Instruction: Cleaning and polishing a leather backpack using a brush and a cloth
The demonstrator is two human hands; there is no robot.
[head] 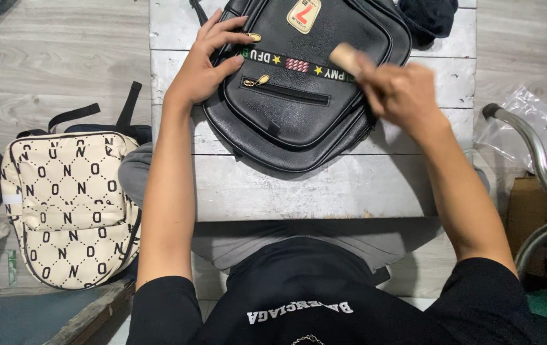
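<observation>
black leather-look backpack [299, 96] flat on whitewashed plank worktop [299, 188], upper centre | left hand [203, 67] grip spread wide, pressing its left edge | right hand [401, 96] blurred, grip closed round pale wooden handle [345, 57] | cream patterned bag [65, 207] on floor, lower left

A black leather backpack [299, 83] lies on a whitewashed plank table [299, 188]. The left hand [206, 64] presses flat on its edge at nine o'clock, fingers spread beside a brass zipper pull [255, 81]. The right hand [401, 92] — blurred — grips a pale wooden handle [345, 57] at the bag's three o'clock. A cream patterned backpack [69, 207] sits on the floor, well apart at eight o'clock.
</observation>
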